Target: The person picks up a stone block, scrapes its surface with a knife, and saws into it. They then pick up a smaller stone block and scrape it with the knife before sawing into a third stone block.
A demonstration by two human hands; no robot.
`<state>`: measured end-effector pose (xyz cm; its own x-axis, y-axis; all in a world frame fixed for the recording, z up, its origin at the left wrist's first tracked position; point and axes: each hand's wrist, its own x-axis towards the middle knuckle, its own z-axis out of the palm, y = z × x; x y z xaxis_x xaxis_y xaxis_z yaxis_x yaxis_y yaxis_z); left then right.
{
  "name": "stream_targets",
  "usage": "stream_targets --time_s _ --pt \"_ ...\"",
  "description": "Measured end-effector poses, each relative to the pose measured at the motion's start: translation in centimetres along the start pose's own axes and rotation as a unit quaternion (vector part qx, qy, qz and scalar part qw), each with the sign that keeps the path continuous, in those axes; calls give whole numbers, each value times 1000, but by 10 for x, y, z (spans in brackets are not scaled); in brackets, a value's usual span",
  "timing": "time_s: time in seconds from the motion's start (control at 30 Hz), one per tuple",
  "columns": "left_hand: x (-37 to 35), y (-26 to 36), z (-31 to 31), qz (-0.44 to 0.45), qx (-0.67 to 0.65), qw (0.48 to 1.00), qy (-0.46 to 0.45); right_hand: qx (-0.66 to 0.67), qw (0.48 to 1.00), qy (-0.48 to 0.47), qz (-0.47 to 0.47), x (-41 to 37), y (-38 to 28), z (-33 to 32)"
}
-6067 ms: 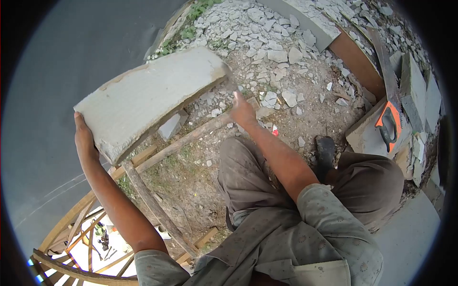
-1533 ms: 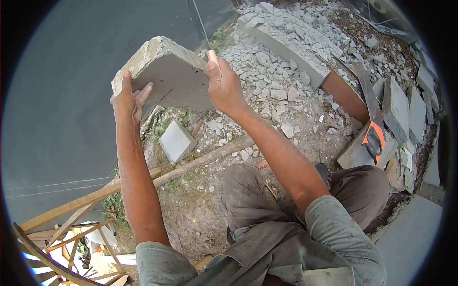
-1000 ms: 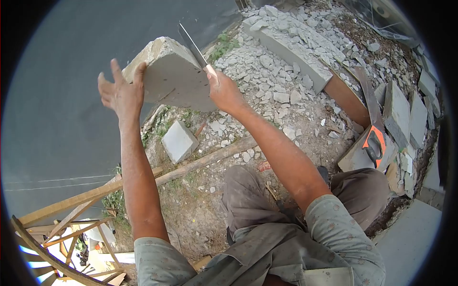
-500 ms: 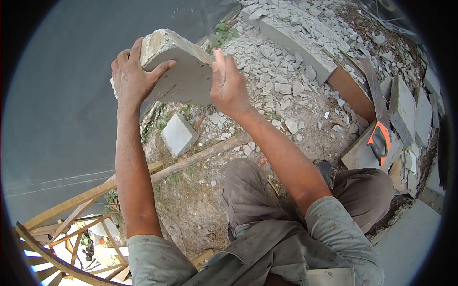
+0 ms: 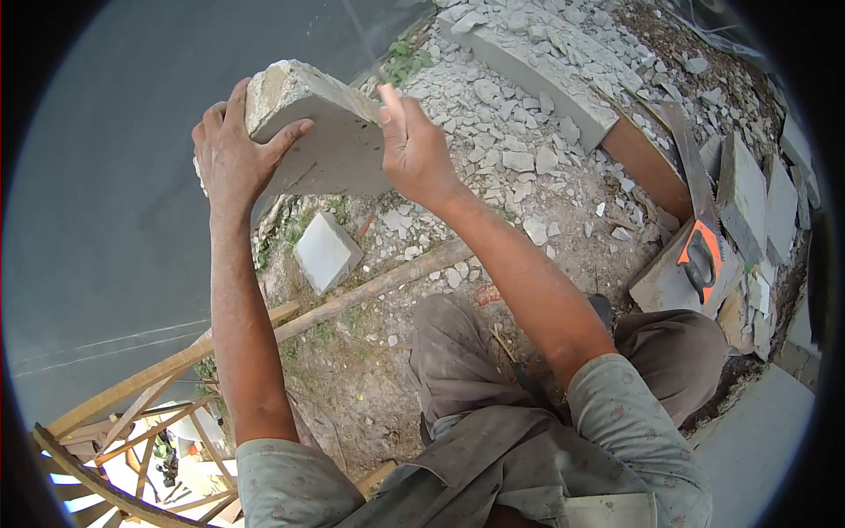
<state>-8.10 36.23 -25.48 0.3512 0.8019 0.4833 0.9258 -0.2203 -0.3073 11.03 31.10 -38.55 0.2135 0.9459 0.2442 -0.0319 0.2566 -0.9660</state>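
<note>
A thick grey stone slab [image 5: 330,154] with a rough, pale broken edge is held up in front of me. My left hand [image 5: 233,145] grips its left end, the thumb lying on the flat face and the fingers over the far side. Close to the slab's right end, my right hand [image 5: 415,150] is closed round a light wooden handle [image 5: 393,106]. A thin, blurred blade or rod [image 5: 359,31] rises from beyond that handle; its exact shape is unclear.
Stone chips [image 5: 502,123] cover the ground ahead. A long slab [image 5: 537,75] lies there. At the right, a handsaw [image 5: 700,251] leans by stacked slabs [image 5: 744,198]. Below the held slab are a small block [image 5: 327,253] and a wooden pole [image 5: 378,286]. Timber framing [image 5: 132,378] stands lower left.
Both hands and the slab have shifted slightly left. The thin tool beyond my right hand now shows against the dark surface above the slab.
</note>
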Motion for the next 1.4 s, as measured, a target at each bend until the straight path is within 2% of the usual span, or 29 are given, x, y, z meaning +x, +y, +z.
stream_targets --time_s 0.07,0.13,0.23,0.33,0.37,0.47,0.57,0.67,0.7,0.8,0.83,0.93,1.03,1.07,1.13,1.23,1.33,1.4 --pt "1 -1 3 1 -3 1000 6 -53 998 -35 7 18 38 12" --pt "1 -1 5 0 -2 1000 13 -46 998 -44 25 11 4 -3" --pt "-4 3 1 -7 -6 1000 -4 -29 999 10 -45 -11 8 9" --pt "3 4 -1 -3 -5 1000 0 -93 979 -80 162 10 46 -3" --pt "2 5 -2 -4 -7 1000 4 -73 995 -9 67 2 54 -1" --pt "-7 5 -1 -7 -9 1000 -1 -3 998 49 -49 -18 32 2" --pt "-1 6 -3 0 -8 1000 10 -69 991 -78 90 16 70 -1" --pt "-4 6 -1 -16 -2 1000 7 48 998 6 -27 -6 25 -2" --pt "-4 8 -3 -14 -1 1000 8 19 998 37 -51 -11 32 9" --pt "-4 1 1 -7 -3 1000 7 -52 991 -46 115 20 67 7" --pt "-1 1 1 -7 -1 1000 15 -47 996 -3 81 19 43 0" --pt "-9 1 2 -6 2 1000 3 45 997 62 -24 -2 26 8" --pt "4 -3 3 1 -9 1000 12 -31 997 -66 32 21 44 3" --pt "9 -10 5 5 -13 1000 8 -41 998 -48 11 24 52 2" --pt "10 -19 11 1 -22 1000 -19 -55 998 -9 -11 20 26 -8" --pt "29 -32 16 -36 -46 997 -42 -32 999 -2 16 19 17 -24" --pt "53 -49 25 -33 -66 995 -60 -29 997 -58 39 28 28 -18" --pt "64 -57 33 -49 -104 990 -79 44 997 -14 -68 27 17 -2"
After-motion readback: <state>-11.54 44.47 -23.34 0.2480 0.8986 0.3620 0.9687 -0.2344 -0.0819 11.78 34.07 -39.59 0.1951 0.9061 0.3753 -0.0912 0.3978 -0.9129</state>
